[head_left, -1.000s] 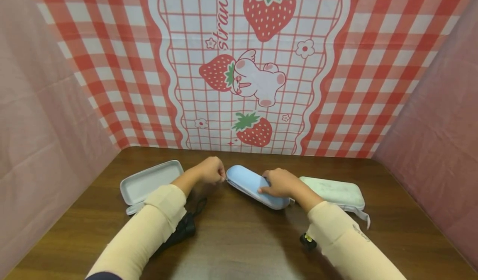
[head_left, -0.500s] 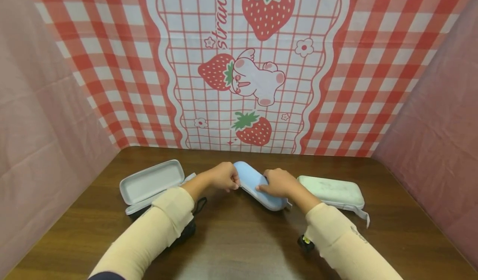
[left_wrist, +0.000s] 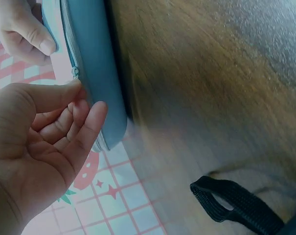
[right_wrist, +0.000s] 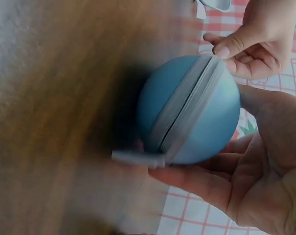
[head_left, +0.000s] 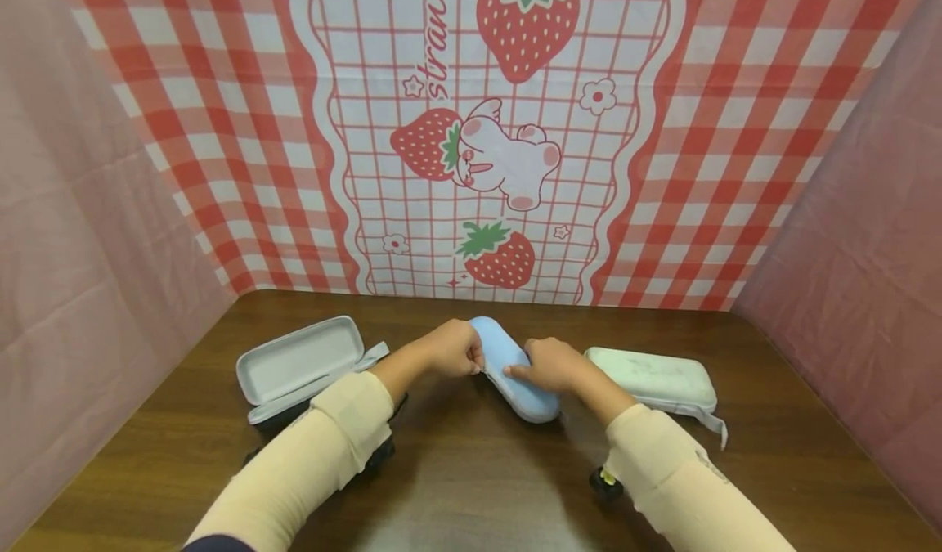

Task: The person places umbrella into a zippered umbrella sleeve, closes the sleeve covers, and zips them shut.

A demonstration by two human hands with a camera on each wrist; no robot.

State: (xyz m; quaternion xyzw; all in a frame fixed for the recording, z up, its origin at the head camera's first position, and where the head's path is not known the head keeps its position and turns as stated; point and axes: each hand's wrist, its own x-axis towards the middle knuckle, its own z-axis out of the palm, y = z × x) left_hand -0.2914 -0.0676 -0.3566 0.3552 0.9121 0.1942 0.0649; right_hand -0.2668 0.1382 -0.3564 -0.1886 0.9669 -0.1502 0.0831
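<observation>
The blue case (head_left: 500, 352) sits slantwise near the middle of the brown table (head_left: 456, 486), between 2 other cases: an opened gray case (head_left: 300, 360) on the left and a pale green case (head_left: 651, 378) on the right. The left hand (head_left: 455, 349) pinches the zipper pull (left_wrist: 75, 72) at the blue case's long side, thumb against forefinger, while the right hand (head_left: 552, 364) grasps the body nearer its other end, thumb on the upper face. A short gray strap (right_wrist: 138, 158) sticks out from that end. A black strap loop (left_wrist: 236, 203) lies near the left hand, and a small black item (head_left: 607, 483) with a yellow patch rests beside the right sleeve (head_left: 655, 454)
</observation>
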